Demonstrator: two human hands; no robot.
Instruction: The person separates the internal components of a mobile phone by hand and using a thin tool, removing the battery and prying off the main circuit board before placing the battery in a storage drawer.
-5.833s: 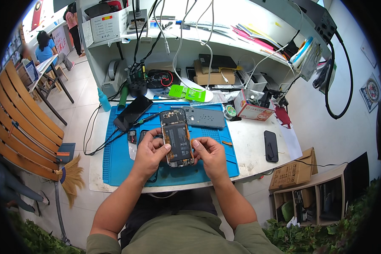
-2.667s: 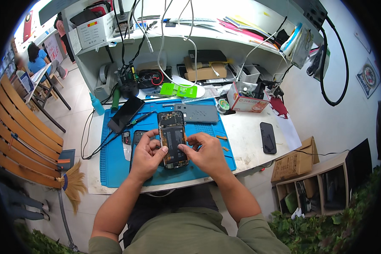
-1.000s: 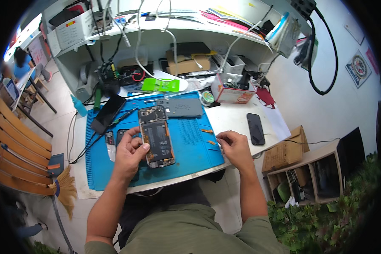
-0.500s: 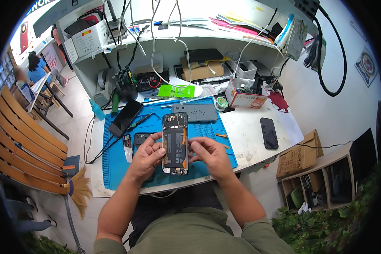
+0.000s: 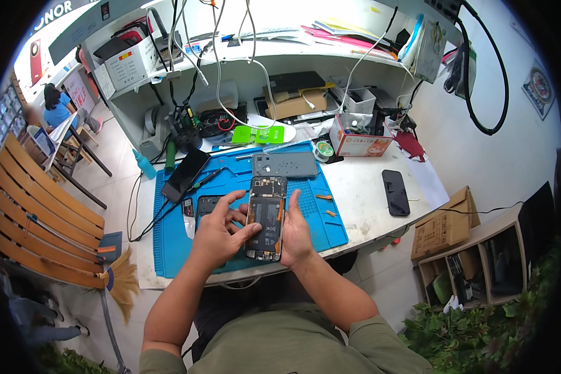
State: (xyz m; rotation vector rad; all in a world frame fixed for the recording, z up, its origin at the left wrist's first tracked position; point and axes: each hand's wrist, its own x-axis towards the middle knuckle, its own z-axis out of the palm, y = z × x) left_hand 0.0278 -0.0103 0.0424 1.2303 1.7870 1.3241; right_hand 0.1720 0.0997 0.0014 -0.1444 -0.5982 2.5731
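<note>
Now opened phone sits between left hand and right hand.

The opened phone shows a black interior with orange-brown flex strips, resting over a blue mat on a white table, beside a grey back cover, a black phone and a bright green, possibly plastic, item.

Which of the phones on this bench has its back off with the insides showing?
The opened phone held between the left hand and right hand over the blue mat. The black phone on the white tabletop and the dark one at the mat's left are closed.
</note>
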